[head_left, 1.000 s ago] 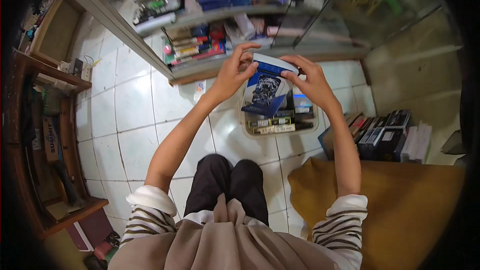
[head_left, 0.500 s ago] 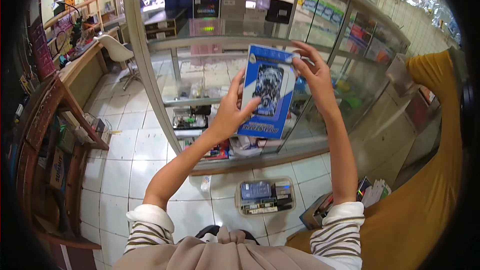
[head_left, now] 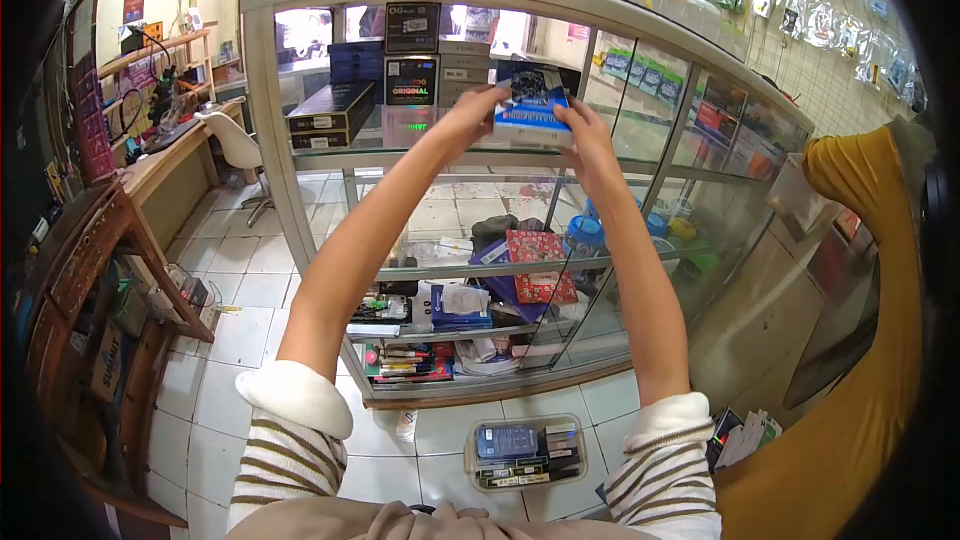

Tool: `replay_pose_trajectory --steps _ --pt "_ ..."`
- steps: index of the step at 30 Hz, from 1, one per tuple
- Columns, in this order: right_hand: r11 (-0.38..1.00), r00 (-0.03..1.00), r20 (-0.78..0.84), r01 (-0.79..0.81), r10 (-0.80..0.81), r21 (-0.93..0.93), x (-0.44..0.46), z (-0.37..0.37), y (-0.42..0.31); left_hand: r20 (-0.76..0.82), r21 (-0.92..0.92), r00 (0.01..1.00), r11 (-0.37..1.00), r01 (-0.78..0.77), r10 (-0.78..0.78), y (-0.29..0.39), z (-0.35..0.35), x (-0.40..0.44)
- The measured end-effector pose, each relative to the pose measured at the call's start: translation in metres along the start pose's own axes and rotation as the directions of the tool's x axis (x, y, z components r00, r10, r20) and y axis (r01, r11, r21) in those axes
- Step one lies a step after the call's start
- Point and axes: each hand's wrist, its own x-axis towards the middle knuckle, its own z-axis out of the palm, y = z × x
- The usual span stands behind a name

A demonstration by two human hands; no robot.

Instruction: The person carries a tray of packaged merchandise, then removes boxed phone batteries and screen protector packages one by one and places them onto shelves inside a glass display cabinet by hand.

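Note:
Between my two hands is a flat blue-and-white box (head_left: 532,118) with a dark picture on its face, tipped back and held level with the upper shelf of the glass display cabinet (head_left: 420,162). My left hand (head_left: 474,112) grips its left edge, and my right hand (head_left: 590,132) has the right side, thumb on the front face. Just left of the box, on that shelf, stand a stack of grey boxes (head_left: 463,68) and a black box marked "ORIGINAL" (head_left: 411,80). Whether the held box touches the shelf I cannot tell.
A clear plastic bin (head_left: 528,485) with several boxes sits on the floor before the cabinet. Mustard cloth (head_left: 830,410) hangs at the right. A wooden shelf unit (head_left: 110,270) and a white chair (head_left: 235,145) are at the left. Lower shelves hold a red patterned packet (head_left: 540,265).
Both hands have moved up and forward with the box, from in front of the cabinet to its upper shelf. The box has tilted back, and my view has risen.

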Motion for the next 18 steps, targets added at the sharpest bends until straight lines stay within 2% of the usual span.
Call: replay_pose_trajectory --steps 4,7,9,13,15,18 --pt "1.000 0.999 -0.044 0.007 -0.007 0.002 0.052 -0.004 0.012 0.000 -0.017 0.997 0.997 -0.079 0.079 0.006 -0.002 0.005" --pt "0.980 0.988 -0.073 -0.123 0.136 0.158 0.075 -0.002 0.021 0.003 0.065 0.998 0.996 -0.062 0.062 0.008 -0.010 0.006" --pt "0.971 0.984 -0.079 -0.142 0.160 0.193 0.084 -0.002 0.030 0.097 0.089 0.995 0.995 -0.036 0.027 0.002 -0.019 0.016" --pt "0.961 0.984 -0.081 -0.133 0.157 0.243 0.098 -0.016 0.042 0.087 0.153 0.991 0.982 -0.115 0.102 -0.002 -0.024 0.020" --pt "0.962 0.992 -0.065 -0.089 0.109 0.260 0.097 -0.019 0.043 0.082 0.373 0.989 0.916 -0.145 0.123 0.000 -0.023 0.017" --pt "0.951 0.988 -0.069 -0.113 0.139 0.288 0.096 -0.023 0.039 0.173 0.450 0.974 0.868 -0.211 0.148 0.001 -0.027 0.023"
